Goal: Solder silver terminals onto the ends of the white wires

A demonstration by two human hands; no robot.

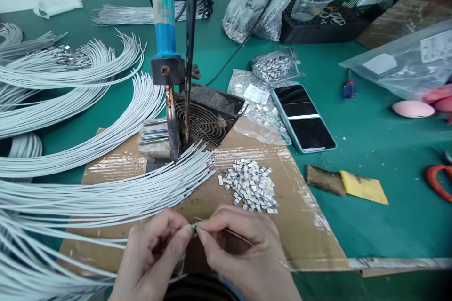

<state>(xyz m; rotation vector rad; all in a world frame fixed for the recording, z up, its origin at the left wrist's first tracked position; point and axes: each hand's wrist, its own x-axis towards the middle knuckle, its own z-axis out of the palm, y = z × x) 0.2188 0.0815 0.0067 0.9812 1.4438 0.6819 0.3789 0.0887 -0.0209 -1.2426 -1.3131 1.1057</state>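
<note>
At the front of the cardboard sheet [303, 225], my left hand [155, 249] and my right hand [243, 249] meet fingertip to fingertip. Thumb and forefinger of the left pinch a tiny whitish piece [193, 227], mostly hidden by the fingers. A thin wire [240, 236] runs through my closed right hand and comes out past its heel. Just beyond the hands lies a heap of small metal tabs [252, 186]. White cables [151, 193] fan in from the left, their ends lying below the tip of an upright blue-handled soldering iron [164, 23].
A round fan grille [201, 120] sits behind the iron. Right of it are a phone [303, 117], bags of metal parts [271, 66], and a brown and yellow sponge [363, 187]. Orange-handled scissors [438, 181] lie far right. More cable bundles [52, 99] cover the left.
</note>
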